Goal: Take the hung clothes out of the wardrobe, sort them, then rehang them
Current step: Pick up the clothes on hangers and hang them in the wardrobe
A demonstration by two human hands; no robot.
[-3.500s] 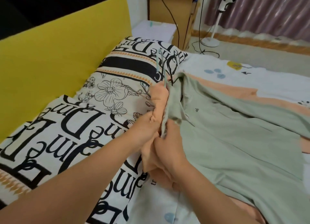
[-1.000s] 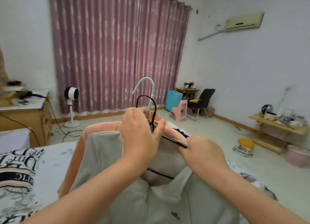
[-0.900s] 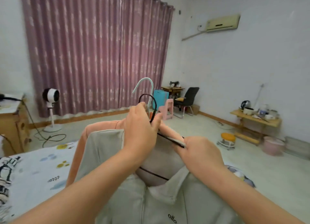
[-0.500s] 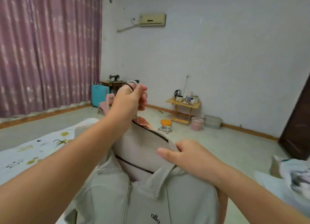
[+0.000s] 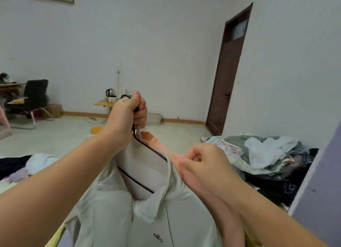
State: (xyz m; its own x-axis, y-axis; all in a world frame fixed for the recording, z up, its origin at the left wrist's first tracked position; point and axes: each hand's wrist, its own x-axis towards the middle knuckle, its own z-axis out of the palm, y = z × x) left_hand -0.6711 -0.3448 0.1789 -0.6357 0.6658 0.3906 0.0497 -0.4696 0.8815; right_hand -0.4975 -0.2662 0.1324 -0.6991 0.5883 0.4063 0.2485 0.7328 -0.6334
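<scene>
1. The grey-green zip top (image 5: 147,215) hung on a black hanger (image 5: 147,150) at centre frame, held up in the air in front of us. A peach garment (image 5: 212,195) hung behind it, apparently on a second pale hanger whose neck (image 5: 138,135) showed just under our fist.
2. Key relation: the garments hung straight down from our left grip. The hanger bar sloped from the hook at upper left down toward the right shoulder, so the long axis ran left-high to right-low. The right hand sat at that low end.
3. Our left hand (image 5: 127,115) was fisted tight around the hanger hooks, thumb on top, carrying what looked like all the weight.
4. Our right hand (image 5: 204,161) had fingers curled. It seemed to pinch the peach fabric right beside the grey collar edge (image 5: 168,172). Exact contact was hard to read, as the skin and the peach cloth blended together.
5. A heap of loose clothes (image 5: 262,158) lay to the right, well apart from the held pair. More dark and pale fabric (image 5: 22,163) lay at the left edge.
6. Further out were a brown door (image 5: 227,69), a low surface with a kettle (image 5: 110,93), and a black chair (image 5: 35,97) by the far wall.
7. The wardrobe rail wasn't in view. Our read: the next move needs the hooks freed from the fist to seat them.
</scene>
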